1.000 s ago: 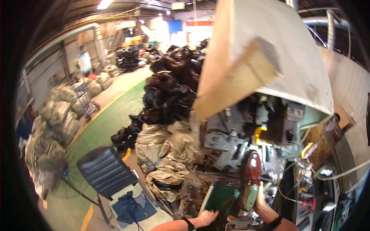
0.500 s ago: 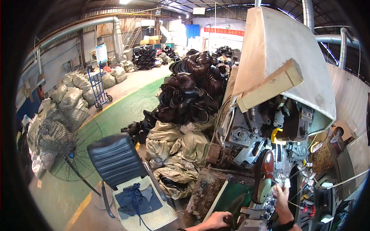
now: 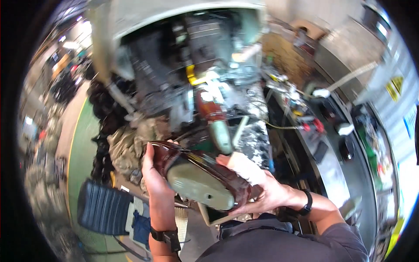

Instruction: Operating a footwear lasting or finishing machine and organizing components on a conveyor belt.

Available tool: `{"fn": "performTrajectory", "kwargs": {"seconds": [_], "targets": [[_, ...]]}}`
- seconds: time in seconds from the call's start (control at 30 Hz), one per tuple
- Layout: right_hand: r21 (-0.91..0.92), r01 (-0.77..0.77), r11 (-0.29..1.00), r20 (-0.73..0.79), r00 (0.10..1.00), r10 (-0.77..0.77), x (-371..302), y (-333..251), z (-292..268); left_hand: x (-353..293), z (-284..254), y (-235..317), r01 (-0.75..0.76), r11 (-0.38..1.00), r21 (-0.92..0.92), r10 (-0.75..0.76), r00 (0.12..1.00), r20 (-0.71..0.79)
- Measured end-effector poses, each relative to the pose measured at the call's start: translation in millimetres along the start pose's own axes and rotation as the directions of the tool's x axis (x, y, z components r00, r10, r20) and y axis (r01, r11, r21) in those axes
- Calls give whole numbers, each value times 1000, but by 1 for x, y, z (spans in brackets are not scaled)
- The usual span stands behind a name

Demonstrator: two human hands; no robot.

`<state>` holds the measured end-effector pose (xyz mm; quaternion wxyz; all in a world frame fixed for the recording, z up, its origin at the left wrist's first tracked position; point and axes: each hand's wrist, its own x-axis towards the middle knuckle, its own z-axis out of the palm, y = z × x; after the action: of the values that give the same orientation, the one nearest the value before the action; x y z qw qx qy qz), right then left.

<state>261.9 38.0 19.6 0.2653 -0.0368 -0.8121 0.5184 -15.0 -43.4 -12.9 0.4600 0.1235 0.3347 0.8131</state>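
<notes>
In front of my body I hold a glossy dark brown leather shoe upper on a last (image 3: 198, 185), its pale green underside facing up with a small dark hole in it. My left hand (image 3: 158, 181) grips the end at left. My right hand (image 3: 266, 192) is wrapped round the end at right, and something white covers one of its fingers. Just beyond, a second brown shoe upper (image 3: 209, 107) sits on its pale green last at the machine (image 3: 161, 83). Its far end is blurred.
A yellow bracket (image 3: 192, 76) stands out on the machine, under a pale hood (image 3: 174, 8). Along the right, a bench (image 3: 329, 174) carries dark shoes and tools. A black chair (image 3: 104, 207) stands at lower left, near tan sacks (image 3: 126, 146).
The view has swung right and down. Both hands have come together in front of me, holding a shoe upper on a last. The other shoe upper is still at the machine.
</notes>
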Motion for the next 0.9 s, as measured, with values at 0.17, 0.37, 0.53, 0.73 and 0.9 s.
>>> {"fn": "performTrajectory", "kwargs": {"seconds": [0.17,0.37,0.53,0.73,0.9], "targets": [[202,180,963,-343,934,-102,-52,-11,-39,7,68,-77,395,919,-6,-390,910,138],[116,68,991,-569,822,10,-155,-39,-88,12,169,-207,595,784,176,-620,736,272],[-99,-40,994,-734,678,-46,-248,-37,-143,-31,212,-333,684,662,306,-747,573,337],[-33,-80,996,-841,541,16,-338,-48,-192,-67,236,-432,734,557,388,-825,433,364],[-118,-77,990,-891,448,-71,-391,-48,-218,-84,247,-488,773,475,420,-861,311,402]]}}
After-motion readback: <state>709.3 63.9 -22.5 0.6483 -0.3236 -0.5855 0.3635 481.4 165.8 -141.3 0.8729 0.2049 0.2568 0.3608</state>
